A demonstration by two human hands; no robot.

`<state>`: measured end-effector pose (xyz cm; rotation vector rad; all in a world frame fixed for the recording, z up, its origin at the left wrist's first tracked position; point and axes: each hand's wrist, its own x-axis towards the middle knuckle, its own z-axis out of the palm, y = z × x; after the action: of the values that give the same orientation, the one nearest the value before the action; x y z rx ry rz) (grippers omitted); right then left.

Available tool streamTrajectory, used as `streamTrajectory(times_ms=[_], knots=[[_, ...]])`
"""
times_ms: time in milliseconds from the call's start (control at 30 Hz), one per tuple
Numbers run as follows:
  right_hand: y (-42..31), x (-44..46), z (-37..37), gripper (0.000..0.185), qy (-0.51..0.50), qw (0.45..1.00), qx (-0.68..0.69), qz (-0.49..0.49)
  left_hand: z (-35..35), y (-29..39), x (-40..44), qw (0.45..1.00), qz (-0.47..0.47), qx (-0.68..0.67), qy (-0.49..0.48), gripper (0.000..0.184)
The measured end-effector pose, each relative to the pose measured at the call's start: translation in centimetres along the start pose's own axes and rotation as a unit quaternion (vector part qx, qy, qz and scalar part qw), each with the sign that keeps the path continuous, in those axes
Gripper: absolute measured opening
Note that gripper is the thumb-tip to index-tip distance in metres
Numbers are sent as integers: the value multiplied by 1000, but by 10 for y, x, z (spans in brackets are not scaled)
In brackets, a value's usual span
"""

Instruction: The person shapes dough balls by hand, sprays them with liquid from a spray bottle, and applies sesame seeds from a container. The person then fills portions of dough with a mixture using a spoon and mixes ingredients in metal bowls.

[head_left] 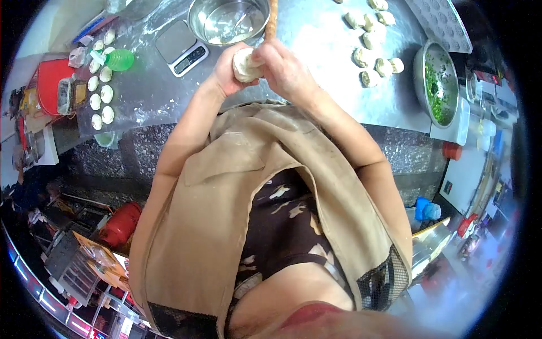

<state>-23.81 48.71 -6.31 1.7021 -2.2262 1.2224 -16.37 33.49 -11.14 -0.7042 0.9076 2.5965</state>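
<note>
A round, pale dough bun (246,65) rests in my left hand (227,72), whose fingers cup it from the side and below. My right hand (287,70) is closed at the bun's right edge, thumb and fingers pinching the dough; the fingertips are partly hidden. Just beyond my hands stand a steel bowl (197,20) and the end of a wooden rolling pin (272,20). To the left of the bowl lies a digital kitchen scale (190,61).
Dough balls (95,101) line the metal table's left side near a green squeeze bottle (119,59). Several shaped buns (370,39) sit at the right. A steel bowl of chopped greens (437,85) stands by the right edge, below a white dimpled tray (443,22).
</note>
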Motion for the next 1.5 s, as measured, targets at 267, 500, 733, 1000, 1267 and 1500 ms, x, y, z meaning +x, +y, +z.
streamTrajectory(times_ms=[267, 500, 733, 1000, 1267, 1500], knots=[[3, -1, 7, 20, -81, 980, -97, -153, -1, -23, 0, 992, -42, -116, 8, 28], [21, -28, 101, 27, -16, 997, -52, 51, -54, -56, 46, 920, 104, -311, 214, 45], [9, -52, 158, 47, -79, 790, 446, 413, -106, -63, 44, 832, 302, -6, 466, 37], [44, -72, 164, 28, -146, 508, 547, 649, -127, -93, 68, 584, 451, 592, 324, 34], [89, -97, 105, 27, -155, 769, 311, 536, -129, -99, 75, 536, 429, 648, 329, 44], [133, -65, 93, 24, -56, 809, 272, 517, -102, -68, 47, 641, 414, 572, 300, 43]])
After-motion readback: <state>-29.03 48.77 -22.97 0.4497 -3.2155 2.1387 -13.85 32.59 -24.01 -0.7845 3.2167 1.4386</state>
